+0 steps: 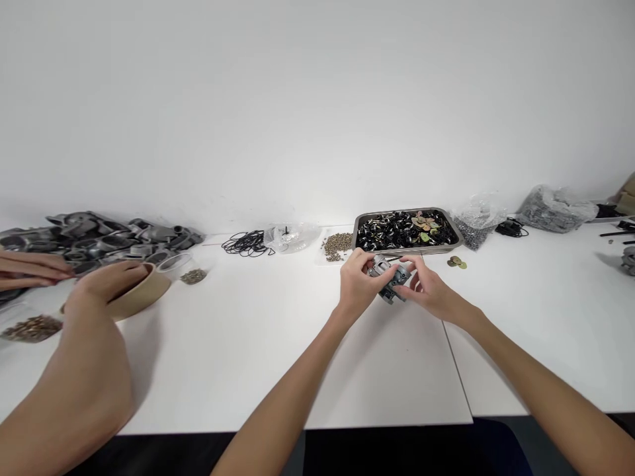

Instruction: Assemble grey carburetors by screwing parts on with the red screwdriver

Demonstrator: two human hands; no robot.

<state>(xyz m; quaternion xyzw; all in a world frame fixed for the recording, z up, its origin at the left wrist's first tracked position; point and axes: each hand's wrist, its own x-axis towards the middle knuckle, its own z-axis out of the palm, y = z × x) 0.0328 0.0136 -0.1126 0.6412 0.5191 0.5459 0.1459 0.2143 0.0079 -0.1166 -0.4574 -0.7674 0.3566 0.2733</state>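
A small grey cast-metal housing (393, 280) with holes and raised edges is held just above the white table, in front of the metal tray. My left hand (361, 281) grips its left side, thumb across the front. On the other side, the fingers and thumb of my right hand (427, 287) are closed on the same housing. Parts of it are hidden behind my fingers. Right behind my hands, the metal tray (407, 251) holds many black small parts, with flat brass-coloured and reddish discs on top. Several loose round discs (457, 262) lie to the right of my right hand.
At the left, a co-worker's hands (106, 281) are over a tan tape roll (149, 291), near a heap of grey castings (99, 238). Small brass parts (336, 246), black cord-like rings (248, 242) and clear plastic bags (555, 210) line the wall. A seam (456, 360) crosses the table.
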